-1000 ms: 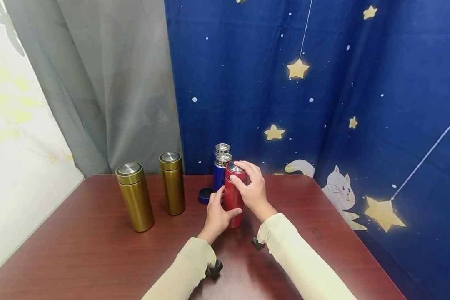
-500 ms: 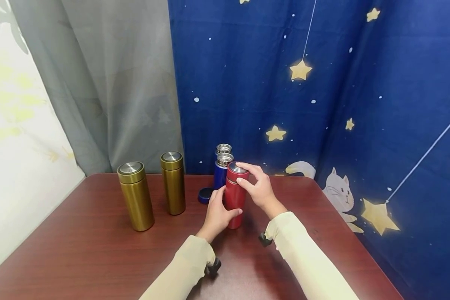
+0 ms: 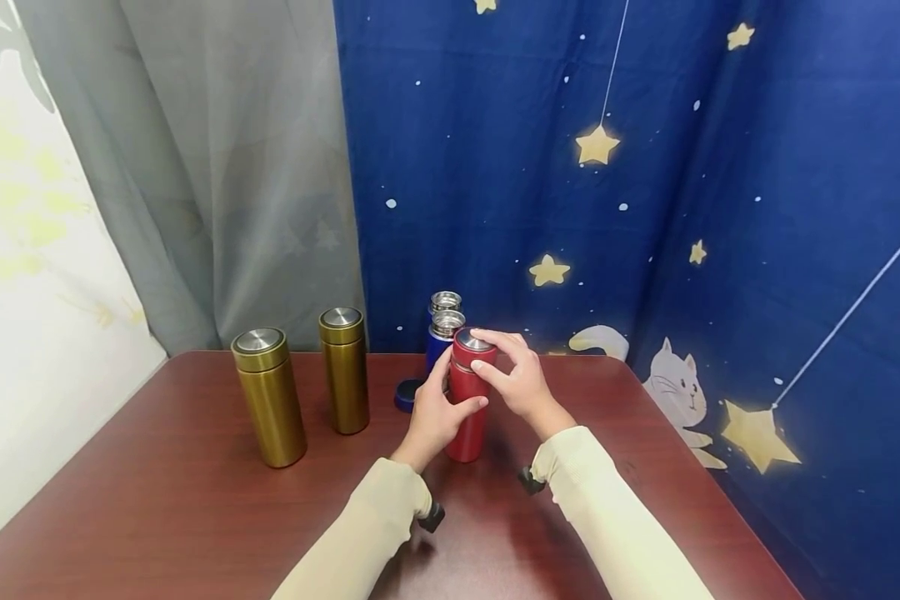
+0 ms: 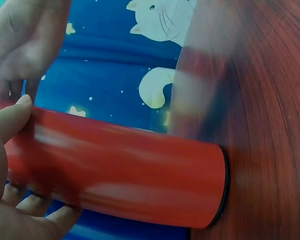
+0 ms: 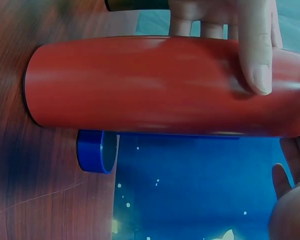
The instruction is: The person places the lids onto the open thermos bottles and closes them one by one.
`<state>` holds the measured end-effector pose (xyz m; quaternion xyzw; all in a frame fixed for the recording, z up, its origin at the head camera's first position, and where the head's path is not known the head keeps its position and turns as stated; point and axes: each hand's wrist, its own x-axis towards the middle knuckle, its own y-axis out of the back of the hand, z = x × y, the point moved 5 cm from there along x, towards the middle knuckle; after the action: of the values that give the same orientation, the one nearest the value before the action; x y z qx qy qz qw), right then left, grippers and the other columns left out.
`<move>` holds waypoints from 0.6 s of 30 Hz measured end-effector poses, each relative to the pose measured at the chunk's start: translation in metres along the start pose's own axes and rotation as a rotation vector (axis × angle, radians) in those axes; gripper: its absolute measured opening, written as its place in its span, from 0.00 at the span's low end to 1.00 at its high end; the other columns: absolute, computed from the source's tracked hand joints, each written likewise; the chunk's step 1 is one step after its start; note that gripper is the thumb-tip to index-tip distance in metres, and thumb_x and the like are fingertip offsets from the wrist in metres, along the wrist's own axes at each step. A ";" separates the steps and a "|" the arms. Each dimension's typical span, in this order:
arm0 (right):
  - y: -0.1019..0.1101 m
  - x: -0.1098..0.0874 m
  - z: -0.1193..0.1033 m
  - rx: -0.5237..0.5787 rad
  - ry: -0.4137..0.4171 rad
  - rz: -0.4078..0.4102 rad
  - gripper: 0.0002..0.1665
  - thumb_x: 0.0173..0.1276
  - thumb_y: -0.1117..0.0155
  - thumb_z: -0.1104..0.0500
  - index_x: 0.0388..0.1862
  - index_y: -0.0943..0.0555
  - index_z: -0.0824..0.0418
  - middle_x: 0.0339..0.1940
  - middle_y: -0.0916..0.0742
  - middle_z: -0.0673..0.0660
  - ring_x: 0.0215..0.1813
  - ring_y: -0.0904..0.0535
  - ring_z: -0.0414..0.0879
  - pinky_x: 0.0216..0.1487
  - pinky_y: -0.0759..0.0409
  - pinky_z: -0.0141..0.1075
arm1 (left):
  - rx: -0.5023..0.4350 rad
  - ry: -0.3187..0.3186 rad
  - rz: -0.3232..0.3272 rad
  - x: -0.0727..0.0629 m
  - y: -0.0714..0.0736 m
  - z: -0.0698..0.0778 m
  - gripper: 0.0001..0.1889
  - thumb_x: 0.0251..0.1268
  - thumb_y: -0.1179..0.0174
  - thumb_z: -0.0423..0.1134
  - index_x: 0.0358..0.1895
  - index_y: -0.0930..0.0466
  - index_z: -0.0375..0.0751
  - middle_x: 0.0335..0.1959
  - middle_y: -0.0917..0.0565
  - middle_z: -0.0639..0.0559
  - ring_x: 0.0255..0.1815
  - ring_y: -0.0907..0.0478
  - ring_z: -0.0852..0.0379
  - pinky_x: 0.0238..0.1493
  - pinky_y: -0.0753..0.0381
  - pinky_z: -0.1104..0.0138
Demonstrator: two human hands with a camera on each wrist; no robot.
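Observation:
A red thermos (image 3: 465, 440) stands upright on the table, its red lid (image 3: 463, 355) with a silver top in place. My left hand (image 3: 433, 415) grips the body below the lid, thumb across the near side and fingers around the left. At the top, my right hand (image 3: 523, 380) holds the lid between thumb and fingers. The left wrist view shows the red body (image 4: 135, 172) reaching down to its dark base rim. Close behind are two blue thermoses (image 3: 439, 343) with bare steel mouths, partly hidden. A loose blue lid (image 5: 96, 151) lies on the table nearby.
Two gold thermoses with lids on, a front one (image 3: 273, 408) and a farther one (image 3: 345, 375), stand to the left. The dark red wooden table (image 3: 195, 517) ends at a blue star-patterned curtain (image 3: 480, 167) and a grey curtain (image 3: 270, 167).
My left hand has slid up the red thermos body toward the lid. The right hand has shifted a little to the right and turned, staying at the lid.

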<state>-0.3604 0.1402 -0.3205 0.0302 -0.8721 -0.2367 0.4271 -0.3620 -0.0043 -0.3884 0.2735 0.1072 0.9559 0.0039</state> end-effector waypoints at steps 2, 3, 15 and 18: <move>-0.001 0.000 0.006 -0.026 0.018 0.016 0.26 0.60 0.29 0.56 0.59 0.19 0.53 0.56 0.16 0.51 0.57 0.27 0.48 0.53 0.25 0.56 | 0.012 0.000 -0.008 0.001 0.000 0.000 0.50 0.50 0.25 0.35 0.76 0.45 0.52 0.63 0.24 0.46 0.58 0.22 0.48 0.53 0.20 0.56; -0.001 0.000 0.006 -0.042 0.019 0.023 0.26 0.60 0.29 0.56 0.59 0.18 0.53 0.55 0.16 0.51 0.56 0.27 0.48 0.53 0.25 0.54 | 0.016 0.000 -0.011 0.001 0.000 0.000 0.50 0.50 0.25 0.35 0.76 0.45 0.52 0.63 0.24 0.45 0.58 0.22 0.48 0.52 0.20 0.56; -0.011 0.000 -0.001 -0.279 0.036 0.198 0.29 0.51 0.22 0.47 0.52 0.16 0.55 0.42 0.20 0.55 0.49 0.30 0.51 0.50 0.30 0.47 | 0.045 -0.026 -0.011 0.001 0.003 0.000 0.49 0.51 0.24 0.38 0.76 0.44 0.47 0.62 0.23 0.42 0.57 0.21 0.46 0.52 0.20 0.56; -0.015 0.000 -0.003 -0.339 0.013 0.229 0.31 0.50 0.22 0.44 0.50 0.19 0.57 0.43 0.21 0.56 0.49 0.30 0.52 0.50 0.31 0.47 | 0.051 -0.039 -0.004 0.001 0.003 0.000 0.50 0.50 0.24 0.38 0.76 0.44 0.46 0.62 0.23 0.42 0.57 0.22 0.46 0.53 0.21 0.57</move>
<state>-0.3598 0.1261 -0.3254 -0.1398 -0.8147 -0.3297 0.4560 -0.3626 -0.0072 -0.3873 0.2920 0.1322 0.9472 0.0009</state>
